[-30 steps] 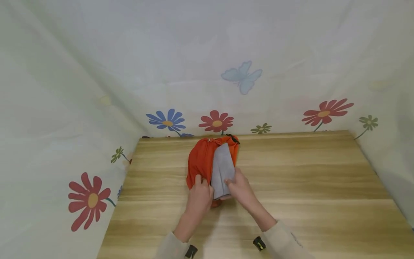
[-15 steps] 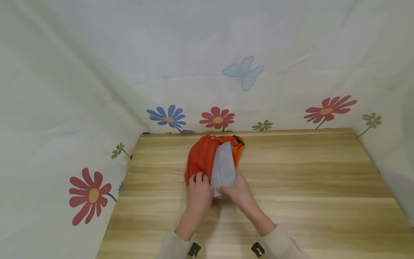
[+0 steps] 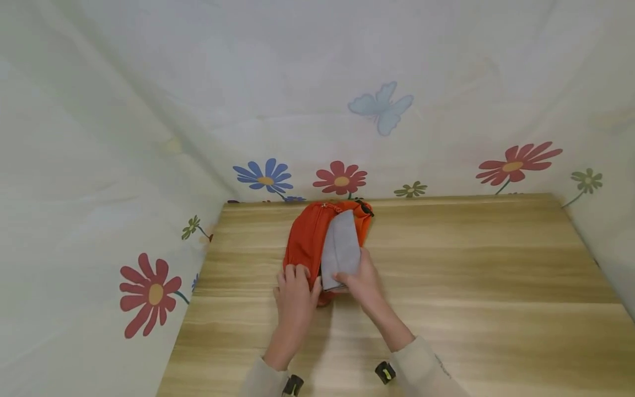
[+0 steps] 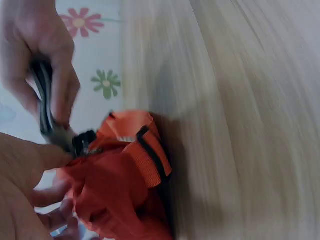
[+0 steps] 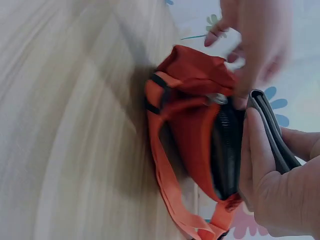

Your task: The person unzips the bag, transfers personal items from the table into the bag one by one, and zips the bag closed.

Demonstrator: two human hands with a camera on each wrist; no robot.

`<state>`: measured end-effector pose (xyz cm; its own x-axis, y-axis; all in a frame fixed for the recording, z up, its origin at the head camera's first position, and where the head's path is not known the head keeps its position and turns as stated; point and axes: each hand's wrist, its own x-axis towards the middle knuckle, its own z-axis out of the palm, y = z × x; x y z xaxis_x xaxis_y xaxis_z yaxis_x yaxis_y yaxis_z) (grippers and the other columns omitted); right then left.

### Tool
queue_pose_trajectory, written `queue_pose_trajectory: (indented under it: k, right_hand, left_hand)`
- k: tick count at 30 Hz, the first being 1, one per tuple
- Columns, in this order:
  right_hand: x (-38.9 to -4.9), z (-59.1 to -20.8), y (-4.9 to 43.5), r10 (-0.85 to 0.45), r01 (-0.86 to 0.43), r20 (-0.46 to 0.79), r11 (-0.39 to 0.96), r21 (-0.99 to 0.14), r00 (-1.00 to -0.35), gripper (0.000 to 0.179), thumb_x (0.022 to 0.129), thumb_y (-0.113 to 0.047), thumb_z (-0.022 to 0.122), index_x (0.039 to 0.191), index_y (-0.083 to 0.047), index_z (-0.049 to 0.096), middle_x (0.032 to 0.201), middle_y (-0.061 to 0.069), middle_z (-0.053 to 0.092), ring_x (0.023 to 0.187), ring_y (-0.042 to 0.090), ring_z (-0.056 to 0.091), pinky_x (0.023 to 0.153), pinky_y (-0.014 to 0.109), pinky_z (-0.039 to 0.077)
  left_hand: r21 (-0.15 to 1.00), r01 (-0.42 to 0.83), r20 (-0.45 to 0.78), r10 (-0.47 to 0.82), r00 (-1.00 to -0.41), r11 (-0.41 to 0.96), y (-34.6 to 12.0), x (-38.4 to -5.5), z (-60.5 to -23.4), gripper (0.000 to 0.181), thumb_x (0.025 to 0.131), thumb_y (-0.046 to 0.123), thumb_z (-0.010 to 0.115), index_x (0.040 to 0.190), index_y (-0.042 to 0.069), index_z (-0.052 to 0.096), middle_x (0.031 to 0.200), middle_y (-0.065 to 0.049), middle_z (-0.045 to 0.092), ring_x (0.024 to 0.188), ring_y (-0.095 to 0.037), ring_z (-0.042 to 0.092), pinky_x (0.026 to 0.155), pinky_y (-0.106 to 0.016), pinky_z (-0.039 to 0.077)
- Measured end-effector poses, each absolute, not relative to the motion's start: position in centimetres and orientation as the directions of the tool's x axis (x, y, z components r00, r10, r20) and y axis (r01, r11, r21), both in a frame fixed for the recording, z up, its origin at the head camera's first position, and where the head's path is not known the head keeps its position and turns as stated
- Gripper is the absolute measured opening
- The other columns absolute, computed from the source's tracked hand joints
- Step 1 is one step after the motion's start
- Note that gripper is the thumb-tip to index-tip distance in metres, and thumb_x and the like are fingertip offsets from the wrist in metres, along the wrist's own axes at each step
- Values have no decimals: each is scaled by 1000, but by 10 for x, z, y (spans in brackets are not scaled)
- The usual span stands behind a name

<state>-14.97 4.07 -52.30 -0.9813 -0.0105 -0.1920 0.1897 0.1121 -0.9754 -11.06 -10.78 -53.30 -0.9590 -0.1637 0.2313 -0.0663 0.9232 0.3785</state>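
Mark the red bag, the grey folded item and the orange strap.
Red bag (image 3: 305,237): head view, on its red fabric body.
Grey folded item (image 3: 342,248): head view, middle of its upward face.
Orange strap (image 5: 169,191): right wrist view, along its hanging loop.

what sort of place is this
Perhaps a small screened-off work booth: a wood-grain tabletop is enclosed on three sides by pale, creased sheeting printed with flowers and a butterfly. The room beyond isn't visible.
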Motion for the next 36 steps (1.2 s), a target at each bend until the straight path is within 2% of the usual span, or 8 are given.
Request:
queue_pose_trajectory:
  k: [3,4,13,17,20,24,31,36]
  right_hand:
    - [-149,-523,42,-12,170,-173,118,-978,-985,76,79,0,79,143,6,39,132,25,57,119,38,57,91,46,54]
    - [-149,-523,41,-15,169,-171,102,-980,-985,75,79,1,79,144,5,39,132,25,57,119,39,58,87,46,56]
    - [-154,-524,16,61,53,-43,169,-984,-997,72,77,6,78,139,8,44,127,28,61,118,41,59,98,53,49]
    - [-152,-529,9,69,29,-17,171,-985,-997,67,79,8,76,138,8,43,128,28,60,118,41,59,96,52,50]
    - [-150,-532,8,92,32,-19,145,-989,-996,67,81,8,75,138,8,41,130,27,58,121,41,57,99,53,48]
    - [-149,-533,4,123,31,-17,115,-993,-992,66,83,8,74,140,6,40,133,27,56,123,40,55,100,53,48]
    - [-148,-532,-8,177,-6,32,148,-989,-984,61,88,7,69,142,4,41,132,24,58,117,37,60,91,50,53]
    - [-154,-534,-11,196,25,-3,110,-994,-981,61,87,4,72,140,5,42,134,25,57,121,37,58,97,51,50]
  left_hand:
    - [268,-51,269,-126,-955,962,-112,-109,-536,23,93,28,74,87,10,61,99,-11,53,85,-32,50,63,-44,43]
    - [267,-37,287,-116,-951,963,-112,-109,-537,21,93,26,73,86,9,63,99,-11,54,85,-33,50,62,-45,43]
    - [452,121,424,-93,-901,884,-110,-113,-539,8,87,1,70,82,1,63,101,-15,46,89,-41,47,63,-49,39]
    - [351,205,568,-33,-823,914,-110,-116,-548,14,78,-4,74,78,-1,61,103,-19,49,87,-44,50,65,-53,43]
    - [284,227,602,11,-798,932,-110,-117,-551,17,78,-4,76,82,-1,60,109,-25,53,93,-48,54,74,-57,47]
    - [287,241,588,29,-808,927,-110,-116,-551,16,83,-4,74,86,-1,59,115,-30,55,99,-48,57,82,-57,49]
    - [304,240,544,39,-838,922,-109,-117,-545,12,84,-9,68,85,-4,57,113,-30,56,91,-43,61,69,-52,51]
    - [383,190,478,-18,-878,904,-111,-117,-543,8,93,-4,65,88,-4,59,113,-28,54,87,-42,59,75,-50,52]
